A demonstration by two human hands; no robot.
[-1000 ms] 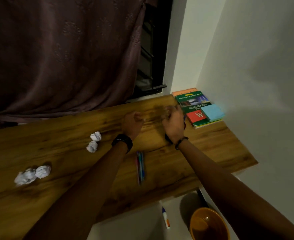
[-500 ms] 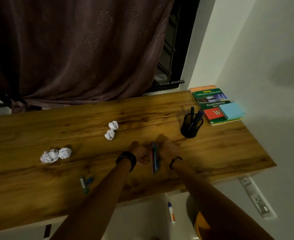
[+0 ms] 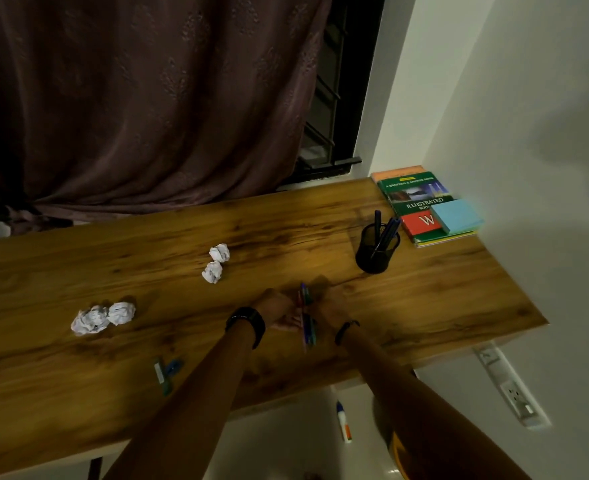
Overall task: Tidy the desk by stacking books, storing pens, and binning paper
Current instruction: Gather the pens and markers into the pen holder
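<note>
1. Fingers (image 3: 288, 323) of the left hand (image 3: 279, 311) were curled in against a bundle of pens (image 3: 306, 317); through the blur it could not be told whether they gripped it.
2. The right hand (image 3: 331, 306) sat just on the other side of the bundle, touching it. Its fingers were dim and hidden, so their hold could not be told either.
3. The bundle lay on the wooden desk (image 3: 442, 306) between the two hands, near the front edge, pointing away from the person.
4. A black mesh pen holder (image 3: 376, 254) stood upright beyond the right hand, with several dark pens in it.
5. A stack of books (image 3: 414, 199) sat in the far right corner against the wall, a blue notepad (image 3: 455, 216) on top.
6. Two crumpled paper balls (image 3: 216, 263) touched each other mid-desk, and a second pair (image 3: 102, 317) lay further left.
7. Two loose markers (image 3: 166, 370) lay near the front edge, left of the left forearm.
8. On the floor, an orange bin (image 3: 397, 452) showed only as a sliver behind the right forearm, with a white tube (image 3: 343, 422) near it
</note>
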